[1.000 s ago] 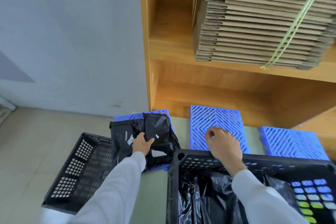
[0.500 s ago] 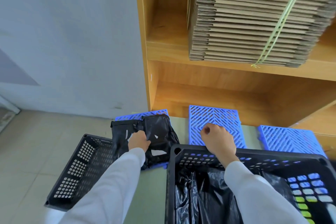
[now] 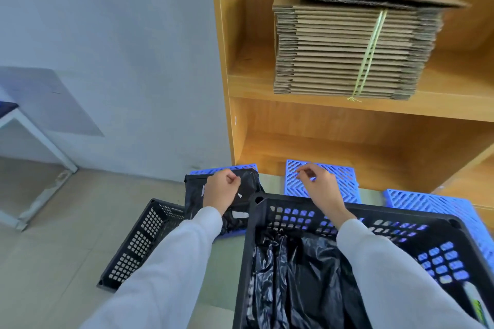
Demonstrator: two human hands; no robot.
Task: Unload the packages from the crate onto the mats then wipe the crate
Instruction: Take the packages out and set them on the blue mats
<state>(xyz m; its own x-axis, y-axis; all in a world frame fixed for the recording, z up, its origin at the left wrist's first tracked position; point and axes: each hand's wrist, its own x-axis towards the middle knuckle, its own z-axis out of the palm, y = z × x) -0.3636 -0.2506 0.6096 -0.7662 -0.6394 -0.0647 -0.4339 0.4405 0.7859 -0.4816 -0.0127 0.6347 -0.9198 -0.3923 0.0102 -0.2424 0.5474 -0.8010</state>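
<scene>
A head-worn camera looks down at two white-sleeved arms reaching forward over a black perforated crate (image 3: 318,219) that fills the lower right of the view. Inside the crate lie crumpled black plastic packages (image 3: 296,283), bunched against its left wall and middle. The left hand (image 3: 220,189) hovers beyond the crate's far-left corner with its fingers curled inward; it sits over a black package (image 3: 247,181) lying on the leftmost blue mat (image 3: 227,169), and whether it grips the plastic or merely rests above it cannot be told. The right hand (image 3: 319,184) is raised just past the crate's far rim, above the middle blue mat (image 3: 344,181), with fingers loosely curled and thumb near forefinger, holding nothing that can be seen. A third blue mat (image 3: 433,203) lies to the right, partly covered by the crate's right corner. The three mats run in a row with narrow strips of floor between them, their far edges close to the base of a wooden shelf unit (image 3: 374,141). On the shelf above sits a tied stack of flattened cardboard (image 3: 347,48). To the left of the crate a second black crate (image 3: 139,246) lies tipped on the pale floor, its near edge close to the left sleeve. Open floor stretches left toward a white table leg (image 3: 45,141) by the grey wall.
</scene>
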